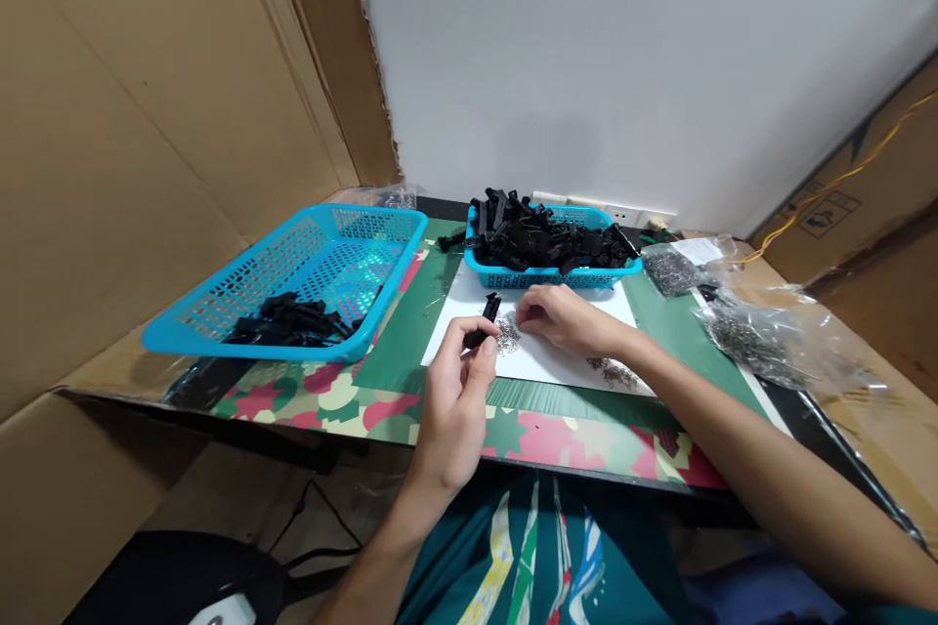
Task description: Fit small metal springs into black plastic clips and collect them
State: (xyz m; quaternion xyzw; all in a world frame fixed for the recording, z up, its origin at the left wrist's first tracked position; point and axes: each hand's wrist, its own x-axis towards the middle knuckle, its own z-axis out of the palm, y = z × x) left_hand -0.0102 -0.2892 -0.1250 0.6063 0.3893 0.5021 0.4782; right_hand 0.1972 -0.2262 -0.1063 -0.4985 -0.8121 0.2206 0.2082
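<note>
Between the thumb and fingers of my left hand [455, 400] is a narrow black plastic part [491, 309], its far end sticking up past the fingertips. Just right of it, my right hand [558, 317] has its fingers bent together at the edge of a pile of small silvery metal pieces [506, 336]. Whatever those fingertips may hold is hidden. Under both hands lies a white sheet [538, 369], with a second, brownish pile of small metal pieces [614, 373] beneath my right forearm.
A blue basket [549, 279] heaped with black plastic parts [542, 236] stands behind my hands. At left, a larger blue basket [352, 349] holds fewer black parts [289, 320]. Clear bags of small metal pieces [754, 342] lie at right. Cardboard [183, 68] walls the left side.
</note>
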